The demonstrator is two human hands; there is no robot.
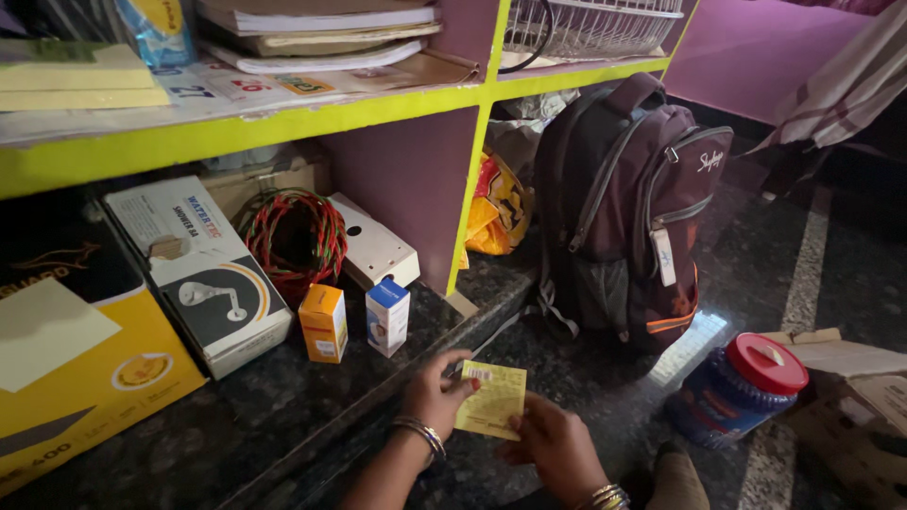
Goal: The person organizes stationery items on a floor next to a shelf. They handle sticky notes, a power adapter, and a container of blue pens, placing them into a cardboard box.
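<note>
The fingers (460,376) of the left hand (437,395) are closed in a pinch on the left edge of a small yellow paper slip (492,400), thumb on top; the right hand (556,447) pinches the slip's lower right edge, its fingers curled under the paper. The slip sits flat between both hands, low in the middle of the view, just above the dark stone floor (605,378) and in front of the edge of the dark stone surface (283,406).

From the left — a large yellow and black box (85,368) lies on the surface, with a white carton (203,274) bearing a shower-head picture beside it. Behind that sits a coil of red and green wire (298,236). A small orange box (324,324) and a small blue and white box (387,316) stand upright just beside each other, near the left hand, with a white cardboard box (375,247) behind them. Above runs a yellow-edged shelf (236,127) stacked with books (316,33).

Further right, a dark maroon backpack (628,208) stands on the floor against the shelf unit — a yellow bag (496,212) is tucked behind it. At the far right stands a blue jar with a red lid (742,387), next to some flattened cardboard (850,387).
</note>
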